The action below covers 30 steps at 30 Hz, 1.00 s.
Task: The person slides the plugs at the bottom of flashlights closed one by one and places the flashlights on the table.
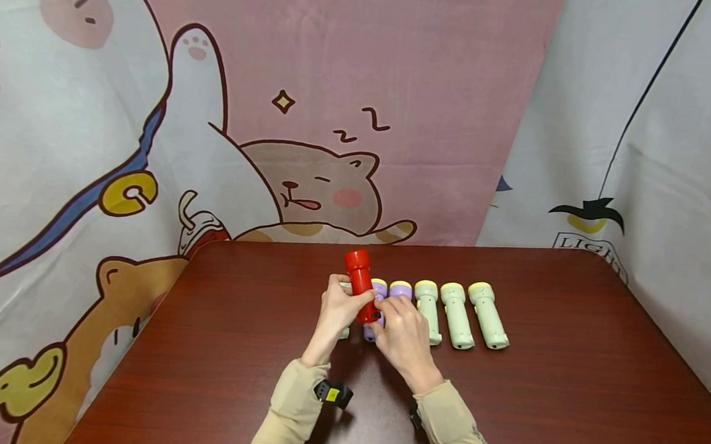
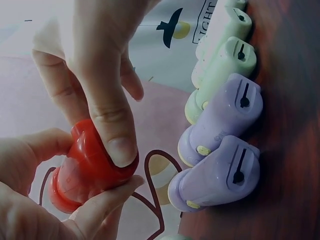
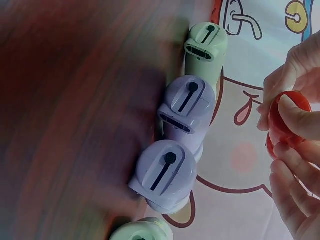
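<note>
A red flashlight [image 1: 359, 274] is raised above the table, its wide head pointing away. My left hand [image 1: 338, 309] grips its body, with the thumb along one side and fingers round the other. At the tail end, my right hand [image 1: 406, 329] pinches the flashlight. One of its fingers [image 2: 112, 117] presses on the tail in the left wrist view. Two purple flashlights [image 2: 220, 172] stand behind and below the hands, partly covered in the head view. Their tails carry a dark slot with a round black end.
To the right stand several pale green flashlights [image 1: 457, 315] in a row. Another pale green flashlight [image 3: 205, 47] is mostly hidden behind my left hand in the head view. Brown table [image 1: 568, 374] lies underneath; a cartoon-printed cloth [image 1: 449, 118] hangs behind.
</note>
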Each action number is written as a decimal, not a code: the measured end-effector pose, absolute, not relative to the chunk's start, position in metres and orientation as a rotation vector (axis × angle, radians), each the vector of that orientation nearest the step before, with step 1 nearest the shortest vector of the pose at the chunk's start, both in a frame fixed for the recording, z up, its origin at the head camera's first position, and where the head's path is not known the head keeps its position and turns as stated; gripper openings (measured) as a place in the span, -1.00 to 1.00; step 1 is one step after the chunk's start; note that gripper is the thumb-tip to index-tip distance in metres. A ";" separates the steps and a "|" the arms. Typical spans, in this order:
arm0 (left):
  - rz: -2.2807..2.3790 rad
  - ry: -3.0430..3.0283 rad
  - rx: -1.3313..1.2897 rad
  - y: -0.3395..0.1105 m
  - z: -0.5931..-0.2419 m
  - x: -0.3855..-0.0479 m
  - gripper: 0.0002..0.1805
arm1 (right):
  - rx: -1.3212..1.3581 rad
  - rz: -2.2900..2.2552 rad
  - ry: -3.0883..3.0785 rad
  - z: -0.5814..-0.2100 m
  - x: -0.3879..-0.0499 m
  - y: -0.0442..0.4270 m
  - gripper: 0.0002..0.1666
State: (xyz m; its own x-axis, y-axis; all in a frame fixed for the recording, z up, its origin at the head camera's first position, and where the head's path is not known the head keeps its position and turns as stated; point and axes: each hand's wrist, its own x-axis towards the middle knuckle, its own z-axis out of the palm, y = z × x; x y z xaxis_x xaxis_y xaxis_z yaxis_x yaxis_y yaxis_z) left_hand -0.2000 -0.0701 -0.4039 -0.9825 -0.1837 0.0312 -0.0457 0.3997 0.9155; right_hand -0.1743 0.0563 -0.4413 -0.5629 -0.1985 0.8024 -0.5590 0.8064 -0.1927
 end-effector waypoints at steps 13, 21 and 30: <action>-1.610 -2.556 0.170 -0.080 -0.406 -0.202 -0.35 | 0.574 0.545 -2.267 -0.446 -0.176 0.052 -0.47; -1.522 -2.598 0.164 -0.090 -0.408 -0.203 -0.37 | 0.602 0.571 -2.324 -0.453 -0.180 0.048 -0.41; -1.476 -2.613 0.198 -0.102 -0.406 -0.206 -0.41 | 0.621 0.551 -2.357 -0.455 -0.182 0.050 -0.49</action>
State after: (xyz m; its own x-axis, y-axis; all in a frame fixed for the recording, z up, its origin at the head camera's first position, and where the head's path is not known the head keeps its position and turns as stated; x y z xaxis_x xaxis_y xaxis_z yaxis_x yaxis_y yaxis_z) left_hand -0.2056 -0.1021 -0.4062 -0.9824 -0.1796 0.0515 -0.0486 0.5120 0.8576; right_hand -0.1817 0.0499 -0.4550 -0.6895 -0.2900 0.6637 -0.5543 0.8012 -0.2257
